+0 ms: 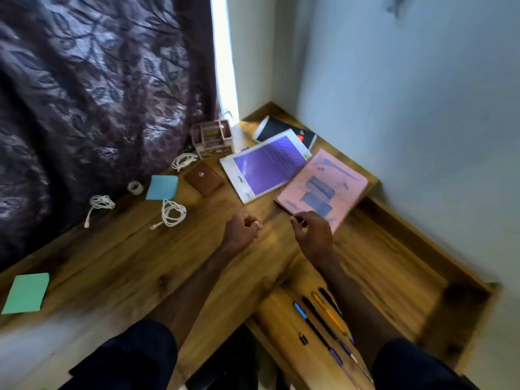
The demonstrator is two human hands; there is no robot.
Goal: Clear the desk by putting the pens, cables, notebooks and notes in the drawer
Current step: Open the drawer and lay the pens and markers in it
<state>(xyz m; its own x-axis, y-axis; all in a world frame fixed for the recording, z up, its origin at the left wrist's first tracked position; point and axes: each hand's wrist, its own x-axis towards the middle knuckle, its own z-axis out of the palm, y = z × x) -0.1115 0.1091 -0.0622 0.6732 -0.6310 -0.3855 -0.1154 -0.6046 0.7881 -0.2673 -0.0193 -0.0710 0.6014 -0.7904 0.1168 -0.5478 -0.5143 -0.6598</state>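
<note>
Over the wooden desk (pixel 118 260), my left hand (pixel 241 229) hovers with its fingers curled into a fist, holding nothing. My right hand (pixel 312 230) hangs loosely curled just in front of the near corner of a pink notebook (pixel 332 181), which overhangs the open drawer (pixel 394 263). Several pens (pixel 318 319) lie in the drawer's near end. Behind the pink one lie a purple notebook (pixel 267 167) and a black notebook (pixel 284 129). Three white cables (pixel 171 212) (pixel 100 204) (pixel 184 161), a blue note (pixel 162 187) and a green note (pixel 26 292) lie on the desk.
A brown wallet (pixel 204 177), a small tape roll (pixel 135 187) and a desk organizer (pixel 212 137) stand near the dark patterned curtain (pixel 98 94) along the desk's back edge. Pale walls (pixel 408 108) close in the corner and the drawer's right side.
</note>
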